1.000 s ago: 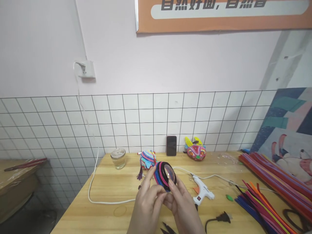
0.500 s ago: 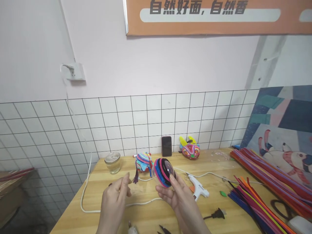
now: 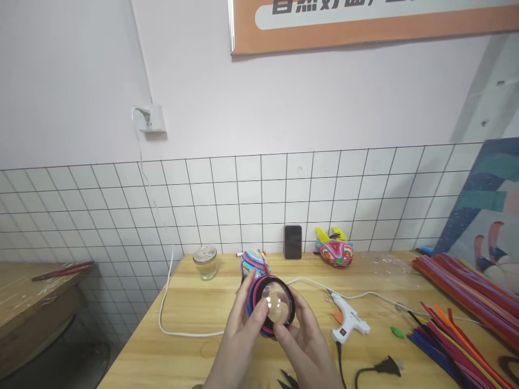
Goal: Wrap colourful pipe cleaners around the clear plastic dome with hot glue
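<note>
Both hands hold a clear plastic ball (image 3: 279,305) wound with black, pink and blue fuzzy strips, its bare see-through end turned up toward me. My left hand (image 3: 241,329) grips its left side, the thumb on the dark strip at the edge. From the right, my right hand (image 3: 306,335) closes round it, the thumb at its lower edge. Just behind the ball sits a striped craft figure (image 3: 253,261), partly hidden. A white hot glue gun (image 3: 346,319) lies to the right of my right hand. Dark scissor-like tips (image 3: 287,380) show below, mostly out of view.
A glass jar (image 3: 205,263) stands back left. Against the tiled wall lean a phone (image 3: 293,241) and a colourful animal-face craft (image 3: 335,248). Pipe cleaners (image 3: 450,346) lie in bundles at right, near a black plug (image 3: 388,366). A white cord (image 3: 190,334) crosses the table.
My left hand has come over to the right and taken hold of the ball. The ball has turned, so its clear end faces me. The view has shifted left.
</note>
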The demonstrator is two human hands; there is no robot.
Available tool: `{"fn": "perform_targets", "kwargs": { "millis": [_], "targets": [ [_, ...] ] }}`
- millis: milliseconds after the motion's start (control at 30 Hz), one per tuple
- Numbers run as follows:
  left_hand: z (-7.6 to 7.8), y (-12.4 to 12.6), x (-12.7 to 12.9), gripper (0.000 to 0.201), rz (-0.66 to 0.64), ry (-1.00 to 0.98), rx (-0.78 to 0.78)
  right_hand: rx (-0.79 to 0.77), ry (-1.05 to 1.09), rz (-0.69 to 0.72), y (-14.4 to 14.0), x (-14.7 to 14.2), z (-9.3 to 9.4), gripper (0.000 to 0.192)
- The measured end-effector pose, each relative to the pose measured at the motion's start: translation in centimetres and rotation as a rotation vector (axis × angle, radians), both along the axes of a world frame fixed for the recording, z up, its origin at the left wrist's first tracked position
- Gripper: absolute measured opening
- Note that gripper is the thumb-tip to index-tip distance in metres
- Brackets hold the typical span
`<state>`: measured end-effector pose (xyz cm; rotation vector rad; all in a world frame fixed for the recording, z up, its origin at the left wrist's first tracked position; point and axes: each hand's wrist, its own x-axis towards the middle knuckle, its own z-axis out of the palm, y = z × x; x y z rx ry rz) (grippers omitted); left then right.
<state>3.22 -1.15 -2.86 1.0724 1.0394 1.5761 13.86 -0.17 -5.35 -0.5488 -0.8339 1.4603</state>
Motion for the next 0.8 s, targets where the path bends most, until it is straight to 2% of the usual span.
{"fn": "perform_targets", "kwargs": {
  "millis": [133,233,467,633,800],
  "targets": [
    [0.8,-0.8,0.1,0.061,0.047,0.12,-0.046,0.097,0.0,0.066,0.0,0.2,0.1,0.046],
    [1.2,-1.3,0.3,0.061,0.067,0.183,-0.074,0.127,-0.026,0.063,0.1,0.4,0.3,0.043],
    [1.0,-1.4,-0.2,0.063,-0.003,0.261,-0.056,0.157,-0.1,0.051,0.5,0.8,0.1,0.038],
    [0.9,-1.2,-1.3,0.066,-0.183,0.119,0.05,0.117,-0.165,0.016,0.7,1.2,-0.1,0.042],
    [1.0,-0.7,-0.7,0.082,-0.245,-0.004,0.118,0.111,-0.164,0.045,0.8,1.3,-0.1,0.044]
  ]
}}
